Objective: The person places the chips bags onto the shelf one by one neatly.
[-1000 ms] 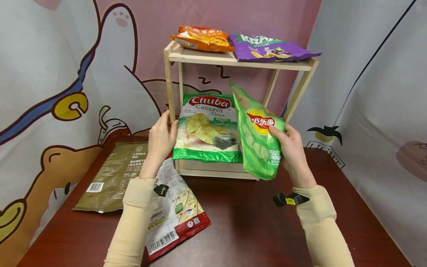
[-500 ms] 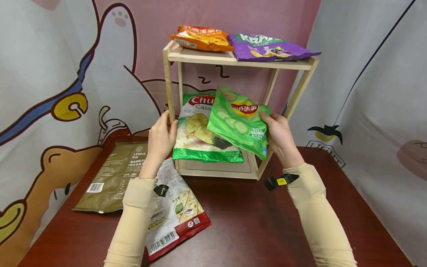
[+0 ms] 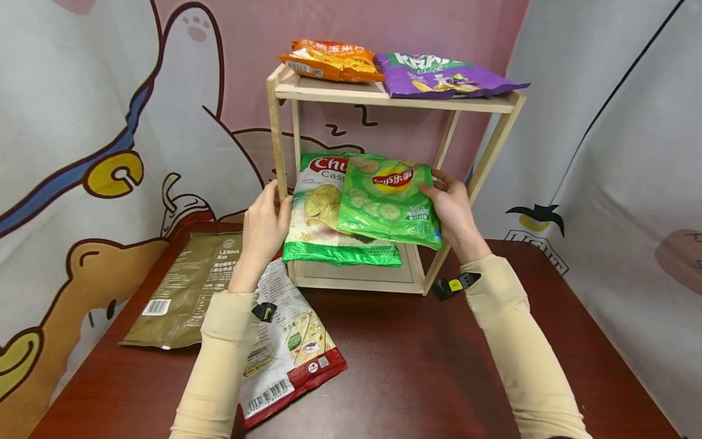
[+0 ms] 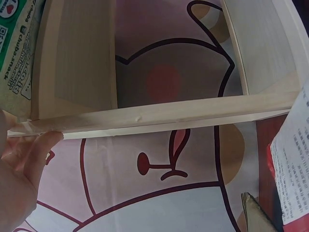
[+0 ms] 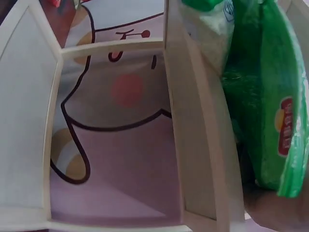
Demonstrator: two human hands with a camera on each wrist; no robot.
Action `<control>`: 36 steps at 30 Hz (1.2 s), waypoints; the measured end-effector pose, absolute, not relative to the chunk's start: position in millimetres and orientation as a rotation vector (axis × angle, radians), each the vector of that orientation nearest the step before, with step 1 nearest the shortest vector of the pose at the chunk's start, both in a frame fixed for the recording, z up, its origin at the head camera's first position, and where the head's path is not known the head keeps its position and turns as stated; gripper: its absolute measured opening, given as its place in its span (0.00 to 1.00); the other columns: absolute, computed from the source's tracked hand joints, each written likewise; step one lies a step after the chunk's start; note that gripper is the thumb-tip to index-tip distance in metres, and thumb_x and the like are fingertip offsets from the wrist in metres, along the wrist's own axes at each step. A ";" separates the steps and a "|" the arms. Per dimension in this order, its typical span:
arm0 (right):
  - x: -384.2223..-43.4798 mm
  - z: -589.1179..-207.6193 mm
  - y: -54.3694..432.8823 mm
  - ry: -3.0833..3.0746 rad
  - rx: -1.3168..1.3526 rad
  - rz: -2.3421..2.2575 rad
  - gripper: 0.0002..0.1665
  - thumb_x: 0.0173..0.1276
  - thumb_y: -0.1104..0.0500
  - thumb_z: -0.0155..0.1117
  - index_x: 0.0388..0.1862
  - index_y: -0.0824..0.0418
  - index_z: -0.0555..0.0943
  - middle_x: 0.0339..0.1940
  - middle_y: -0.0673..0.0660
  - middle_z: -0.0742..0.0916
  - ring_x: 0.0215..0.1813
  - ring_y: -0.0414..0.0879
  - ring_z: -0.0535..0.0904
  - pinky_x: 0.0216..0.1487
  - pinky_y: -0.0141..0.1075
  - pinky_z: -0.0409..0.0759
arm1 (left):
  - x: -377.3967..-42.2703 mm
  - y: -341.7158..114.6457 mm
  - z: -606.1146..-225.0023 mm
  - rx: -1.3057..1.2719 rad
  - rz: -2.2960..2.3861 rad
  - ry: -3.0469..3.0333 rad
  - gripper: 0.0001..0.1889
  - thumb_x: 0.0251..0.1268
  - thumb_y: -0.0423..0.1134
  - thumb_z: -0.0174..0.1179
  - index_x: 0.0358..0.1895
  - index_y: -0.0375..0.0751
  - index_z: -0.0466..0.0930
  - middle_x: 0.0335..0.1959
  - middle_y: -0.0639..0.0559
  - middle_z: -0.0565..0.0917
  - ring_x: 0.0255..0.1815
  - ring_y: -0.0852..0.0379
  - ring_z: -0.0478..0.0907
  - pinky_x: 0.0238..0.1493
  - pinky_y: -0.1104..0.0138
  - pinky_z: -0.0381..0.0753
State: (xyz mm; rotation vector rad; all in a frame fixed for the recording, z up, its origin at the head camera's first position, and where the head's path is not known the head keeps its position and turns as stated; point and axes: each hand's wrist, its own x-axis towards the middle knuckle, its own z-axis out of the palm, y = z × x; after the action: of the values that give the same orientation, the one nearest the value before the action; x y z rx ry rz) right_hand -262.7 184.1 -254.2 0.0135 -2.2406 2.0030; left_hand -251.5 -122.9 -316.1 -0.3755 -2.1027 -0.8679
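Note:
In the head view my right hand (image 3: 454, 204) pinches the right edge of a green bag of Lay's chips (image 3: 384, 207), thumb on its front. The bag is nearly level and overlaps the Chuba cassava chips bag (image 3: 318, 222), which leans on the middle shelf of a small wooden rack (image 3: 395, 96). My left hand (image 3: 263, 231) grips the rack's left front post (image 3: 278, 146), beside the Chuba bag. The left wrist view shows my left thumb against the post (image 4: 145, 116). In the right wrist view the Lay's bag (image 5: 270, 111) stands just above the shelf board (image 5: 200, 130).
On the rack's top lie an orange snack bag (image 3: 334, 64) and a purple chips bag (image 3: 444, 78). A brown Lerna bag (image 3: 186, 292) and a white-and-red bag (image 3: 296, 341) lie on the dark red table (image 3: 417, 360) at the left. Printed cloth walls (image 3: 603, 152) surround it.
My right hand has brought the Lay's bag left and into the rack, turning it from upright to nearly level, in front of the Chuba bag. My left hand has stayed at the post.

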 end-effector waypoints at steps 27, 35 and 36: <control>-208.1 -273.7 165.4 -2.591 0.735 0.317 0.38 0.67 0.43 0.60 0.70 0.60 0.65 0.67 0.65 0.71 0.69 0.62 0.65 0.68 0.55 0.64 | -251.5 -123.0 -315.5 -0.368 -0.867 -2.111 0.19 0.70 0.37 0.53 0.57 0.26 0.71 0.39 0.33 0.82 0.31 0.38 0.81 0.28 0.50 0.80; -208.1 -284.5 163.8 -2.598 0.775 0.164 0.36 0.62 0.36 0.60 0.67 0.49 0.71 0.66 0.63 0.73 0.66 0.63 0.69 0.64 0.57 0.68 | -251.5 -122.9 -316.6 -0.374 -0.879 -2.112 0.19 0.71 0.37 0.52 0.57 0.26 0.71 0.38 0.33 0.82 0.30 0.39 0.81 0.26 0.51 0.79; -208.8 -284.7 164.0 -2.592 0.783 0.158 0.36 0.62 0.36 0.60 0.66 0.49 0.71 0.66 0.63 0.73 0.66 0.63 0.69 0.64 0.57 0.68 | -251.6 -123.1 -316.7 -0.374 -0.880 -2.111 0.19 0.71 0.37 0.53 0.57 0.26 0.71 0.38 0.33 0.82 0.30 0.39 0.81 0.26 0.51 0.79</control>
State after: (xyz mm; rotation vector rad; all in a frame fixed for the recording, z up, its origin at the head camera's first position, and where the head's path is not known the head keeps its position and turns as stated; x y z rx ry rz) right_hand -208.8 164.0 -284.7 0.7828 -2.5921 0.1583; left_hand -251.6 -123.1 -316.7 -0.3738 -2.1108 -0.8796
